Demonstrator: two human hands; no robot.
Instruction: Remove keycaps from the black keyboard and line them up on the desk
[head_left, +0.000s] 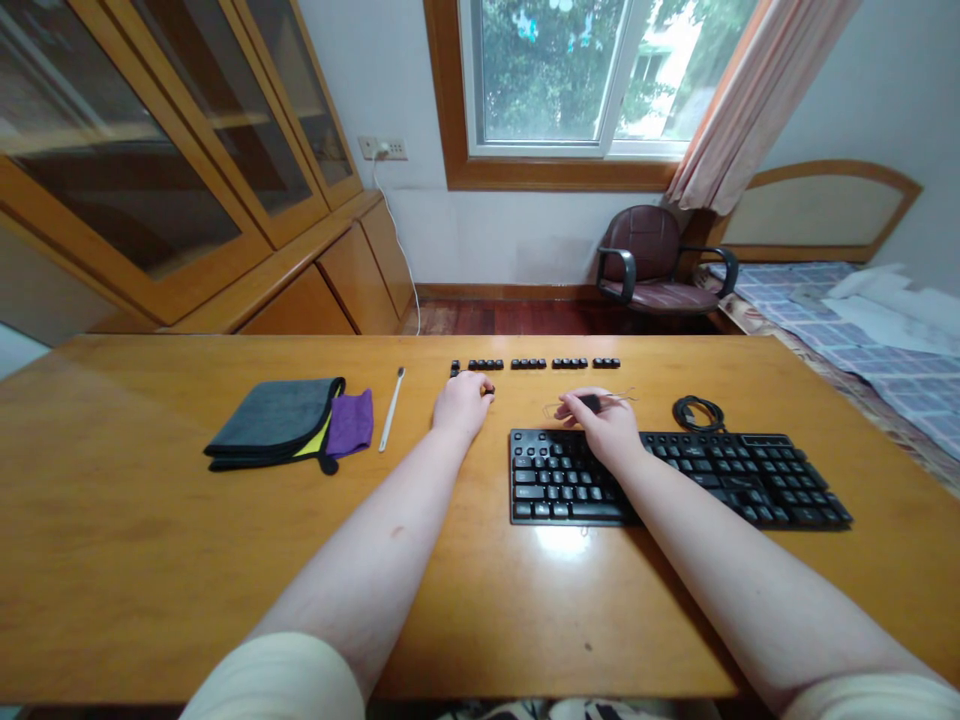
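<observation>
My left hand (459, 405) is closed at the thumb and fingertips on a small black keycap (489, 391), just in front of a row of loose keycaps (529, 364). Over the top edge of the black keyboard (570, 510), my right hand (609, 430) is closed round a wire keycap puller (591, 403) with a black handle. Its thin wires stick out on both sides of the hand. At the keyboard's upper left, several key positions have lost their caps. My right forearm hides part of the keys.
Left of my left hand lie a white brush (391, 410), a purple cloth (351, 422) and a folded grey cloth (270, 420). A coiled black cable (699, 413) rests behind the keyboard. Beyond the wooden table (187, 570) stands a maroon armchair (646, 250).
</observation>
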